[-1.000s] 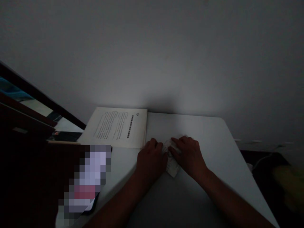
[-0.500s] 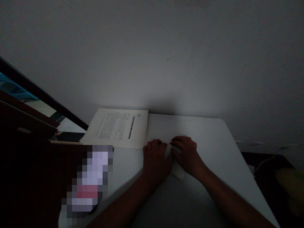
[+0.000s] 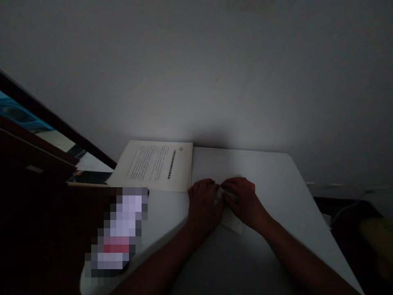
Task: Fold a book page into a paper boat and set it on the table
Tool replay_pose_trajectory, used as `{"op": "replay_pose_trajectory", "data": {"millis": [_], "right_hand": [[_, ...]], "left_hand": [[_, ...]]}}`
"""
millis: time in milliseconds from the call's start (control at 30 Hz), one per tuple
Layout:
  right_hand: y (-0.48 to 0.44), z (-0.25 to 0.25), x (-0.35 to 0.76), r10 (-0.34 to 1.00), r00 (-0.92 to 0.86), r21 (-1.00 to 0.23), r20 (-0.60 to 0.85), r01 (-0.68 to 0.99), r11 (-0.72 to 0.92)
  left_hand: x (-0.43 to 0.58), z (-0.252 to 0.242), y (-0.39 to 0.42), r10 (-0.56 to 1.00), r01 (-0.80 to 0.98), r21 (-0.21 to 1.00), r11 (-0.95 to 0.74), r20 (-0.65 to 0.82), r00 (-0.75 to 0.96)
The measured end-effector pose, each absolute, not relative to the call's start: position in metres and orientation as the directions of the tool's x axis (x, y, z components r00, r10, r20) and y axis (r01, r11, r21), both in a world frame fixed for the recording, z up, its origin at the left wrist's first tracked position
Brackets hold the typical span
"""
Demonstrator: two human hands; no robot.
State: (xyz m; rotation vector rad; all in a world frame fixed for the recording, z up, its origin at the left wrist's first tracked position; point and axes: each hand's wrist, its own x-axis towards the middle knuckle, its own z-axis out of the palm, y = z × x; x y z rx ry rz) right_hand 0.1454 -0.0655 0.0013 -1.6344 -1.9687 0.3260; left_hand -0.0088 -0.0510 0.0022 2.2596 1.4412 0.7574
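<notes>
The scene is dim. My left hand (image 3: pixel 204 205) and my right hand (image 3: pixel 244 200) rest close together on a white table (image 3: pixel 276 180). Between and under them lies a small folded piece of white printed paper (image 3: pixel 231 221). Both hands have their fingers curled and pressed onto the paper, fingertips nearly touching at its far end. The paper's near corner sticks out below my right hand.
An open booklet with printed text (image 3: pixel 156 166) lies at the table's back left, just left of my left hand. A pixelated phone-like object (image 3: pixel 118 233) sits at the table's left front edge. Dark furniture stands to the left; a wall rises behind.
My two hands have drawn closer together over the paper, and the paper's near corner has shifted a little to the right. The view has drifted slightly.
</notes>
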Motion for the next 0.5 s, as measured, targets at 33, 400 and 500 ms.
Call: {"op": "replay_pose_trajectory", "data": {"millis": [33,400,500], "right_hand": [[-0.0659,0.0019,0.145,0.959,-0.11,-0.507,0.261,0.83,0.233],[-0.0685,0.0104,0.1492,0.965,-0.114,-0.729,0.236,0.636,0.253],[-0.0702,0.0101,0.1491,0.983,-0.021,-0.822,0.181,0.546,0.163]], "left_hand": [[-0.009,0.0024,-0.0505,0.909,0.707,0.572,-0.416,0.245,0.336],[-0.0147,0.0078,-0.0459,0.938,0.515,0.806,-0.291,0.135,0.318],[-0.0162,0.0103,-0.0437,0.925,0.397,0.872,-0.287,0.145,0.35]]}}
